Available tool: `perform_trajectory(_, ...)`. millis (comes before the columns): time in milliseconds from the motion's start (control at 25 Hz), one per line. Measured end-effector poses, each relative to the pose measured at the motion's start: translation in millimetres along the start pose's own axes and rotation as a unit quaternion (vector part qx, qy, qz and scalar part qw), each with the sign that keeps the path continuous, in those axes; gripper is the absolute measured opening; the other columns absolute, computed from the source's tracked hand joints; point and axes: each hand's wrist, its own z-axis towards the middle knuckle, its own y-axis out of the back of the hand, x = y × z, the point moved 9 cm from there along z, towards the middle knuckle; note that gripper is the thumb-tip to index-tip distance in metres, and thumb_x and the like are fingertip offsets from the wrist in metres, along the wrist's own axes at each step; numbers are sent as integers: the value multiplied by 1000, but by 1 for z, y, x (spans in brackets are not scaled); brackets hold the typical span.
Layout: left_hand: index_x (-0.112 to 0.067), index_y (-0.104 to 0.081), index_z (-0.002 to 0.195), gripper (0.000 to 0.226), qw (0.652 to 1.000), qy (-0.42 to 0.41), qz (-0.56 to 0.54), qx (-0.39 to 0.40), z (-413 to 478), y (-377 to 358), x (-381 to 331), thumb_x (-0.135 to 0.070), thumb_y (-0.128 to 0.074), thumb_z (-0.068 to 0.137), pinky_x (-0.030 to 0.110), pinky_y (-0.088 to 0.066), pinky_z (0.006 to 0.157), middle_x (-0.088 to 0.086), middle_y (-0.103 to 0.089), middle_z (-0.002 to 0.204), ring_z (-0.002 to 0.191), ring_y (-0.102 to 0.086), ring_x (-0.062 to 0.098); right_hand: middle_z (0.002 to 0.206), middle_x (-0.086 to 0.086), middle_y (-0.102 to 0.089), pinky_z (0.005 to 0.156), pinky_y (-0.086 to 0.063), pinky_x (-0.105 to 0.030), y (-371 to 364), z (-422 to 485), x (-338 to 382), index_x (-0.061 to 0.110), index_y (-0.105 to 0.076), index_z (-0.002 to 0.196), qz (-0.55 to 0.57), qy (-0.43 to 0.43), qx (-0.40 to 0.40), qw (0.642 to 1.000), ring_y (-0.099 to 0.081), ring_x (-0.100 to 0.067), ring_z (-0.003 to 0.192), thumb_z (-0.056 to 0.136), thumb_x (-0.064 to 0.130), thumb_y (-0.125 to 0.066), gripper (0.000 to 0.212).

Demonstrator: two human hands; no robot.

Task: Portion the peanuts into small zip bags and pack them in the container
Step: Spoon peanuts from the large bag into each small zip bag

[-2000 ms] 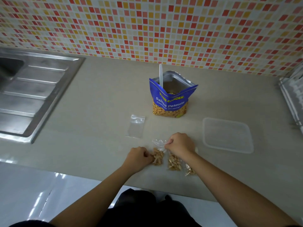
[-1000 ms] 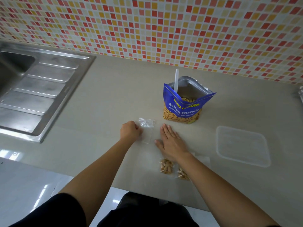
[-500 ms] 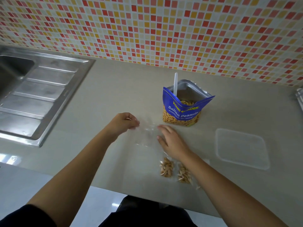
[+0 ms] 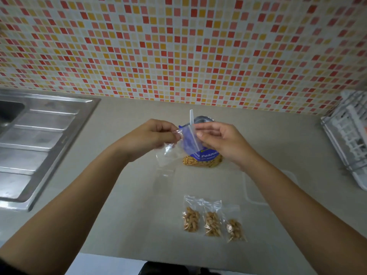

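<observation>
An empty clear zip bag (image 4: 170, 153) hangs in the air between my hands. My left hand (image 4: 155, 136) pinches its top left corner and my right hand (image 4: 220, 140) pinches the top right edge. Behind it stands the blue salted-peanuts pouch (image 4: 204, 157), open, with a white spoon handle (image 4: 191, 118) sticking out. Three small zip bags with peanuts lie side by side near the counter's front: one (image 4: 191, 217), another (image 4: 212, 222), a third (image 4: 234, 228). The clear plastic container (image 4: 256, 193) lies to the right, mostly hidden by my right forearm.
A steel sink with a ribbed drainboard (image 4: 37, 135) fills the left side of the counter. A white dish rack (image 4: 349, 135) stands at the right edge. A mosaic tiled wall (image 4: 178, 46) closes off the back.
My left hand picked the empty bag up off the counter, and both hands have raised it in front of the peanut pouch. The right hand now pinches its top edge.
</observation>
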Motion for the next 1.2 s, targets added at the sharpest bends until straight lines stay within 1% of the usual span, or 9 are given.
perform_trajectory(80, -18, -72, 81, 18, 1000, -18, 14, 10, 8, -6, -16, -13, -57, 90, 25, -37, 64, 1, -62, 69, 62, -49, 6, 92, 0, -71, 83, -54, -27, 12, -4, -1, 24, -68, 91, 50, -12, -18, 999, -68, -11, 86, 83, 10, -67, 17)
perform_trajectory(240, -19, -67, 93, 8, 996, -62, 59, -26, 22, -8, -42, -15, -65, 85, 20, -43, 66, -6, -63, 76, 68, -56, 2, 74, 0, -69, 63, -54, -17, 36, -14, 2, 14, -66, 86, 157, -41, -64, 985, -66, -5, 65, 81, -2, -64, 16)
perform_trajectory(280, -19, -65, 99, 16, 984, -100, 121, -89, 24, -1, -51, -20, -68, 83, 20, -43, 71, -5, -62, 86, 78, -57, 5, 74, -1, -67, 61, -53, -15, 44, -16, 3, 12, -65, 87, 179, -49, -84, 979, -65, -4, 63, 81, -2, -64, 15)
perform_trajectory(360, -16, -63, 106, 27, 909, -215, 266, -239, 14, 4, -78, -24, -70, 81, 17, -36, 80, -4, -55, 101, 93, -52, 10, 72, -1, -67, 58, -52, -13, 58, -19, 5, 10, -63, 91, 211, -57, -130, 967, -65, -2, 60, 83, 0, -63, 14)
perform_trajectory(440, -13, -66, 101, 22, 873, -297, 279, -268, 4, -12, -96, -25, -68, 82, 9, -32, 76, -2, -57, 98, 86, -51, 5, 72, -1, -67, 57, -52, -13, 68, -20, 8, 9, -62, 89, 241, -59, -165, 955, -65, -2, 60, 84, 1, -62, 10)
perform_trajectory(560, -14, -70, 96, 28, 912, -288, 221, -193, 11, -39, -98, -36, -69, 80, 2, -37, 66, -7, -65, 86, 73, -54, -7, 65, 0, -68, 56, -52, -14, 70, -18, 16, 9, -61, 83, 269, -61, -168, 946, -65, -3, 58, 85, 4, -62, 5)
perform_trajectory(720, -15, -71, 92, 28, 928, -270, 173, -191, 15, -40, -99, -39, -71, 77, 3, -41, 64, -11, -66, 79, 75, -57, -9, 58, 6, -68, 54, -49, -12, 65, -15, 24, 14, -62, 79, 235, -64, -142, 959, -65, -1, 56, 84, 10, -65, 7)
perform_trajectory(920, -16, -73, 91, 21, 954, -218, 126, -164, 20, -37, -92, -32, -72, 79, 8, -48, 66, -5, -72, 79, 75, -64, 1, 66, 5, -71, 55, -47, -11, 59, -14, 29, 17, -64, 79, 176, -67, -96, 977, -67, -1, 65, 81, 18, -68, 5)
perform_trajectory(1200, -4, -73, 89, 15, 986, -91, -108, -86, 30, -41, -69, -15, -64, 85, 19, -50, 63, 15, -71, 82, 70, -63, 14, 61, 5, -69, 53, -47, -9, 54, -8, 32, 11, -64, 81, 217, -60, -81, 971, -65, -1, 60, 84, 10, -63, 3)
